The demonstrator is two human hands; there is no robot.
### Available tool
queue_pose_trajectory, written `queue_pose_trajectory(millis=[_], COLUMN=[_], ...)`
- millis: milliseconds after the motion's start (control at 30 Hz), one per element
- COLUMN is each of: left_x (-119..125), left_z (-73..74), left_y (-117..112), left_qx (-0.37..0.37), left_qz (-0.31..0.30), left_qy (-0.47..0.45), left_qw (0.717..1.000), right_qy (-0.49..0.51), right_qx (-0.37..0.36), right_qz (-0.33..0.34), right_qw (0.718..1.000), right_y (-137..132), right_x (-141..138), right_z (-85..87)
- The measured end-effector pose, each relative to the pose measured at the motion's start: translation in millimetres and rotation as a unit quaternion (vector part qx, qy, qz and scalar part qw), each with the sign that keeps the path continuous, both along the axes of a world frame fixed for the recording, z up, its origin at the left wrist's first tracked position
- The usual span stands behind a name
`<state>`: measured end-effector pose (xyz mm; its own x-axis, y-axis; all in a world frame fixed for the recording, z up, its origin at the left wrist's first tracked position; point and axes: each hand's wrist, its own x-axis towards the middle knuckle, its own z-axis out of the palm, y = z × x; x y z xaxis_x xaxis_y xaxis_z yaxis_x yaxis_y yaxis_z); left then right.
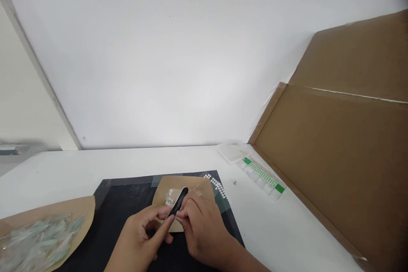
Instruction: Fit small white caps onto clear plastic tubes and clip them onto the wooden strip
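Observation:
A slim black strip with a rounded end and a pale edge is held at a slant in my left hand, gripped between thumb and fingers. My right hand is closed in a pinch against the strip's right side. Whatever its fingertips hold is too small or hidden to make out. Beneath both hands lies a brown paper sheet with rounded corners. On that sheet, just beyond my left fingers, is a small clear bag with whitish round bits.
A black mat covers the work area, with white dot stickers at its right corner. At left, brown paper bears several plastic packets. Rightward are a green-labelled clear case, a translucent lid and cardboard.

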<state>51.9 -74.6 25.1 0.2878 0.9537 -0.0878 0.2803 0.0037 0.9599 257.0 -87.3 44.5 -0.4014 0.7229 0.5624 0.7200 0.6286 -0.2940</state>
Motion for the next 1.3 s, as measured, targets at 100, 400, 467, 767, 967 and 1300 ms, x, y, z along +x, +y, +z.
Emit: queue_pose_trajectory(millis=[100, 400, 467, 767, 967, 1300], left_x=[2.7, 2.2, 2.2, 6.7, 6.1, 5.3], left_z=[1.3, 11.6, 11.5, 15.6, 17.3, 14.8], left_y=[-1.6, -1.1, -1.5, -7.4, -8.6, -5.8], left_qx=[0.006, -0.011, -0.016, 0.001, 0.014, 0.011], left_qz=[0.002, 0.016, 0.019, 0.017, 0.016, 0.031], left_qy=[-0.007, -0.019, -0.034, -0.089, -0.094, -0.071], left_qw=[1.0, 1.0, 0.999, 0.996, 0.995, 0.997], right_qy=[-0.01, -0.033, -0.023, 0.126, 0.147, 0.117], right_qx=[0.023, 0.02, 0.034, 0.034, 0.029, 0.038], right_qz=[-0.022, -0.005, -0.011, 0.009, 0.028, 0.011], right_qw=[0.999, 0.999, 0.999, 0.991, 0.988, 0.992], right_y=[1.7, 4.4, 5.0, 6.6, 4.1, 3.1], right_x=[0.3, 2.5, 2.7, 8.9, 11.3, 8.8], right_z=[-1.6, 0.6, -0.5, 1.8, 2.5, 3.0])
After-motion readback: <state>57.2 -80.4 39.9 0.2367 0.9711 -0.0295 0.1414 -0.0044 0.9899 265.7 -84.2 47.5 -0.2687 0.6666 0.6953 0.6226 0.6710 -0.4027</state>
